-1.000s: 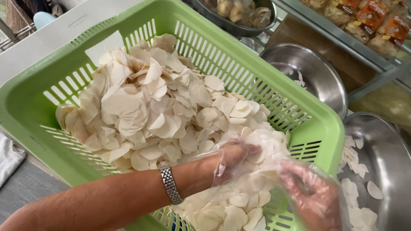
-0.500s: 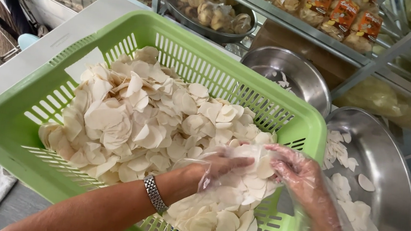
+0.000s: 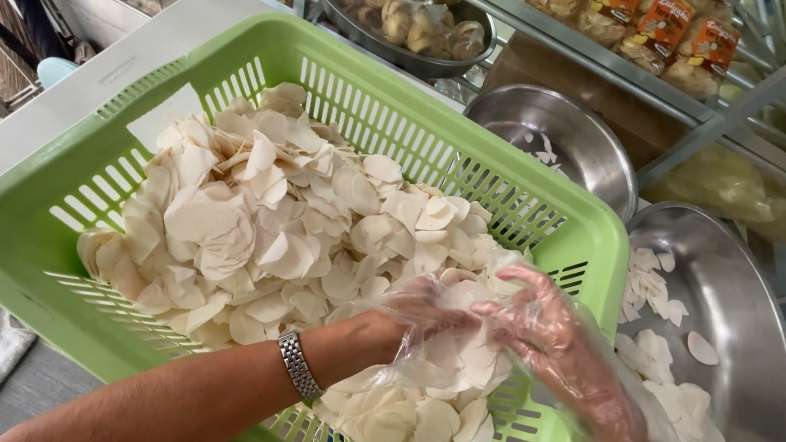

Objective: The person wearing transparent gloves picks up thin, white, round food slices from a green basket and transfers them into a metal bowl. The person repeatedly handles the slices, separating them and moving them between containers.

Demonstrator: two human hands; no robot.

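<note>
Both gloved hands have shifted left: my left hand (image 3: 422, 315) and right hand (image 3: 558, 348), half-curled, gather white chips (image 3: 258, 227) inside the green basket (image 3: 90, 173); next, lifting calls for a gentle scoop.

head cam | looks steeply down | close over green basket (image 3: 592, 250)

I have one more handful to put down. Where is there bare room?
Bare steel shows in the small metal bowl behind the green basket, and in the large metal pan's far half. The basket is heaped with white slices; both gloved hands work its near corner.
</note>
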